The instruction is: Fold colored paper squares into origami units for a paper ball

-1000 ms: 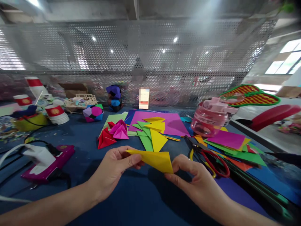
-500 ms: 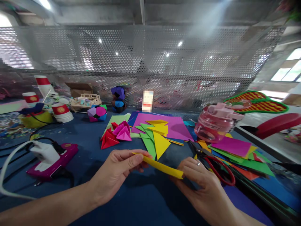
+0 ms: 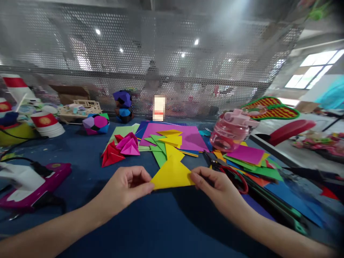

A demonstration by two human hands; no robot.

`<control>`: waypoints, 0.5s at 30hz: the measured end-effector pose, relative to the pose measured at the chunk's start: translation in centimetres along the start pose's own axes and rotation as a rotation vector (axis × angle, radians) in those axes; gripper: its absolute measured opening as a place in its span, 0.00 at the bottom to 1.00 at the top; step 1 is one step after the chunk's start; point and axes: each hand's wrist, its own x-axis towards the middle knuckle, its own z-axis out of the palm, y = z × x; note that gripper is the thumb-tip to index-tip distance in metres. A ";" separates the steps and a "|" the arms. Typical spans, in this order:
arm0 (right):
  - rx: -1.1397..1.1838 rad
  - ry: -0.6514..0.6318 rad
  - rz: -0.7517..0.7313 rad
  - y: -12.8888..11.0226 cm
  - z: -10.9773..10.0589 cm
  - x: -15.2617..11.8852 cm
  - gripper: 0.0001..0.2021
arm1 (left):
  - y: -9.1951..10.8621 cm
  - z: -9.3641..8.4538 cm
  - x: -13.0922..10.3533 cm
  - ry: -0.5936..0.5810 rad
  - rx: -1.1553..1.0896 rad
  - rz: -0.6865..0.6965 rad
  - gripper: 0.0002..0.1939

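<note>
A folded yellow paper triangle (image 3: 173,175) is held above the blue table with its long edge toward me and its peak pointing away. My left hand (image 3: 131,184) pinches its left corner between thumb and fingers. At the right corner, my right hand (image 3: 215,181) grips the paper the same way. Just beyond lie folded yellow pieces (image 3: 176,140) and folded green pieces (image 3: 158,154), partly hidden by the triangle. To their left sit red folded paper (image 3: 111,154) and magenta folded paper (image 3: 129,144).
Scissors (image 3: 238,175) and stacked coloured paper (image 3: 245,154) lie right, beside a pink bottle (image 3: 231,130). A purple power strip (image 3: 56,175) with cables is at left, paper cups (image 3: 47,123) behind it. A perforated metal screen (image 3: 129,46) stands behind.
The yellow paper has turned from a narrow, edge-on strip to a broad triangle facing me. My right hand now pinches its right corner. The view has shifted right and slightly down.
</note>
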 end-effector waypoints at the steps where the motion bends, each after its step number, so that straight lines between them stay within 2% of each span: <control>1: -0.003 -0.004 0.005 0.1 -0.2 0.2 0.16 | 0.0 0.1 -0.2 -0.048 0.149 0.070 0.09; 4: -0.044 -0.068 -0.010 0.5 -0.5 0.5 0.12 | -0.1 0.2 -0.9 -0.145 0.505 0.402 0.09; 7: -0.108 -0.128 -0.043 0.6 -0.4 0.4 0.09 | -0.4 0.0 -0.8 -0.089 0.642 0.649 0.06; 9: -0.154 -0.140 -0.063 0.7 -0.1 0.2 0.08 | -0.7 -0.1 -0.5 -0.063 0.689 0.738 0.07; 12: -0.231 -0.130 -0.103 0.8 0.4 0.0 0.07 | -1.1 0.0 -0.2 -0.106 0.732 0.836 0.13; 15: -0.282 -0.129 -0.142 0.8 0.9 -0.1 0.07 | -1.1 0.3 -0.3 -0.122 0.774 0.896 0.14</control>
